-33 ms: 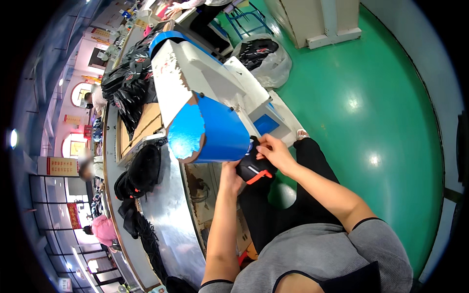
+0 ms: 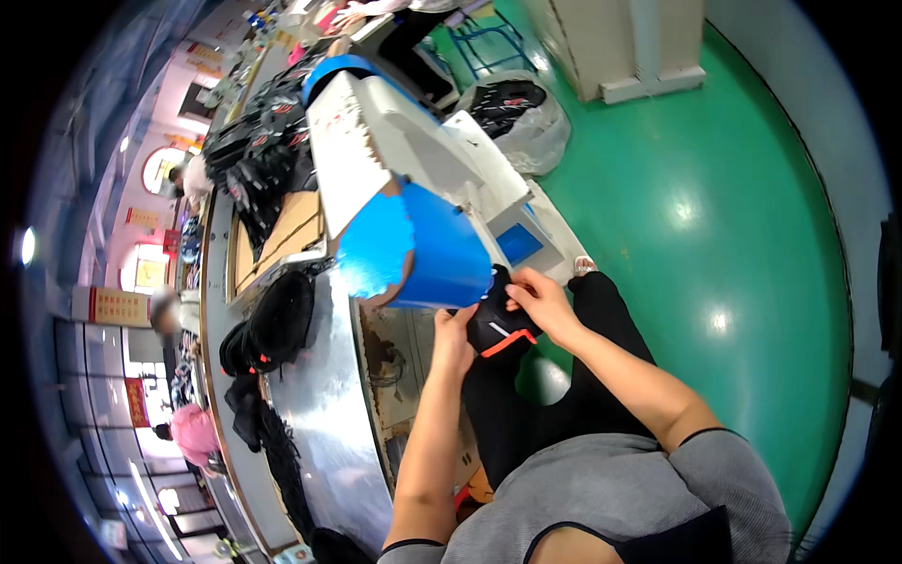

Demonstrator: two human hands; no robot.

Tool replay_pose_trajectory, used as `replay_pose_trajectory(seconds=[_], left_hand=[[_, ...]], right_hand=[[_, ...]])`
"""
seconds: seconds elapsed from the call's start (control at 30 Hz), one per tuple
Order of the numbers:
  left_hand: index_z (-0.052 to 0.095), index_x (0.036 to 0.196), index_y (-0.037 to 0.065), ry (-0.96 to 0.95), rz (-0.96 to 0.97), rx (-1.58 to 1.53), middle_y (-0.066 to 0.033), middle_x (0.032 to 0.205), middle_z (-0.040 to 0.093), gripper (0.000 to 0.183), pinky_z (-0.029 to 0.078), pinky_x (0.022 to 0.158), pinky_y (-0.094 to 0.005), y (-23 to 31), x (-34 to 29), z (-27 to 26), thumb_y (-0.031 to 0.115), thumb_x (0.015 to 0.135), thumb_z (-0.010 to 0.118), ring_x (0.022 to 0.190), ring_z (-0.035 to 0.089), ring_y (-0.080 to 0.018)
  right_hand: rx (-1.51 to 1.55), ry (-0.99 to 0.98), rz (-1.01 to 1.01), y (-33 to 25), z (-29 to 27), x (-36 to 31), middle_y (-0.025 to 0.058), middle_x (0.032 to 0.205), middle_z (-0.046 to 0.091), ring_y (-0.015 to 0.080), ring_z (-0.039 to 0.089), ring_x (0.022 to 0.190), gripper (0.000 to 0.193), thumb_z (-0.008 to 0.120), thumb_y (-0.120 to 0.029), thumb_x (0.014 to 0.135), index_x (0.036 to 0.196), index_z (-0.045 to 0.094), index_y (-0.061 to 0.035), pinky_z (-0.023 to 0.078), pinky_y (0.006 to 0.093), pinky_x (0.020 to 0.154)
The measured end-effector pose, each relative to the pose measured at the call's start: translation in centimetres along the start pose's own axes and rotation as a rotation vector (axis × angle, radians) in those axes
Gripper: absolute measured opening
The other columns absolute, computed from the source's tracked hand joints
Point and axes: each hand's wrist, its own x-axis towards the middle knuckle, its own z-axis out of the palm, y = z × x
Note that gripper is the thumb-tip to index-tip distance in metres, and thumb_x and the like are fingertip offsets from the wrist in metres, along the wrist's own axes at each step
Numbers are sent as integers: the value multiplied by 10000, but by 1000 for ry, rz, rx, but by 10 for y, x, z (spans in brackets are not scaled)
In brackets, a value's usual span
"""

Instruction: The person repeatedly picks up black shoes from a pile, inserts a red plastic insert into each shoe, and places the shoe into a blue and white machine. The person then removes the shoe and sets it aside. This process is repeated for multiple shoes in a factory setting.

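A black shoe upper with an orange edge [image 2: 501, 331] is held against the underside of a blue rounded machine head [image 2: 427, 249]. My left hand [image 2: 454, 336] grips its left side from below. My right hand [image 2: 540, 301] pinches its top right edge. Both hands sit just under the blue head, above my lap in black trousers. The machine's body is white [image 2: 395, 141] with chipped paint.
A shiny metal bench [image 2: 319, 395] runs along my left, with black shoe uppers [image 2: 277, 320] heaped on it and more further back [image 2: 249, 160]. A clear bag of black pieces [image 2: 517, 108] lies on the green floor [image 2: 714, 235]. Other people work at the far left and top.
The whole view has shifted slightly right. Both hands stay on the black upper at the blue head, the right hand a little lower on it.
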Motion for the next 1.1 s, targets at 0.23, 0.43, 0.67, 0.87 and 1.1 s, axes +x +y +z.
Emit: replay_pose_trajectory(seconds=[0.23, 0.43, 0.67, 0.87, 1.1], left_hand=[[550, 1153, 22, -170, 97, 122, -41, 1059, 623, 324, 489, 848, -313, -1, -83, -7, 54, 843, 638, 951, 595, -146], [494, 1155, 9, 106, 467, 831, -192, 918, 609, 441, 482, 784, -377, 18, -185, -61, 172, 800, 700, 880, 615, -324], [588, 982, 72, 854, 519, 1778, -73, 764, 598, 321, 423, 668, -389, 48, -340, -224, 25, 665, 565, 749, 602, -271], [619, 901, 157, 1145, -777, 2000, -49, 845, 668, 163, 413, 799, -418, -62, -518, -419, 123, 836, 474, 833, 646, -218], [649, 1041, 68, 678, -657, 1557, -181, 1003, 652, 410, 493, 796, -402, 54, -407, -394, 363, 758, 665, 952, 621, -325]], right_hand=[[-105, -103, 61, 4, 5, -28, 25, 711, 560, 100, 551, 631, 84, 544, -58, 887, 927, 565, 13, 439, 249, 574], [-49, -503, 225, 3, 69, -77, 45, 842, 596, 106, 580, 756, 149, 485, 19, 885, 1006, 572, 14, 482, 240, 652], [-209, -749, 148, 18, 134, -81, 65, 950, 617, 107, 583, 800, 181, 525, -89, 920, 1074, 579, -11, 468, 233, 708], [-332, -945, 250, 39, 148, -101, 50, 903, 635, 96, 581, 772, 157, 535, -94, 913, 1036, 601, -22, 456, 223, 694], [-656, -988, 335, 30, 166, -69, 81, 937, 638, 141, 606, 848, 218, 549, -110, 908, 1093, 578, 2, 473, 257, 748]])
